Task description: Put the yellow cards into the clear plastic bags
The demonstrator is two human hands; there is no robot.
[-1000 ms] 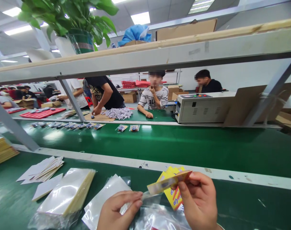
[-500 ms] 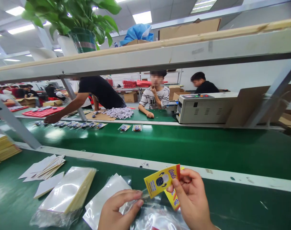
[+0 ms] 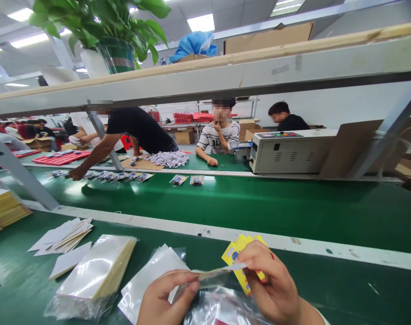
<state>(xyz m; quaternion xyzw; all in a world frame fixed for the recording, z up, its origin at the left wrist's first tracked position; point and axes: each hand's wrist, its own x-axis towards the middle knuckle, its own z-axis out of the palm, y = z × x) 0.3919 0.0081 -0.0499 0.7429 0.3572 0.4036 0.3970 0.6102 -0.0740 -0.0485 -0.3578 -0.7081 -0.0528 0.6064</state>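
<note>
My right hand (image 3: 271,282) grips a small stack of yellow printed cards (image 3: 237,253) and pinches one card edge-on, its end inside the mouth of a clear plastic bag (image 3: 200,279). My left hand (image 3: 164,298) holds that bag's other end between thumb and fingers. Both hands hover low over the green bench (image 3: 344,293), above a crumpled pile of clear bags (image 3: 222,311).
A stack of clear sleeves with yellow cards (image 3: 93,271) and loose white cards (image 3: 61,234) lie at my left. Beyond a white rail (image 3: 208,232) runs a green conveyor (image 3: 259,203) carrying packed items (image 3: 178,179). Across it a person's arm (image 3: 90,160) reaches over; a grey machine (image 3: 286,151) stands right.
My right hand has turned the yellow card from face-up to edge-on and lowered it into the bag's mouth. The person opposite has drawn the outstretched arm back slightly.
</note>
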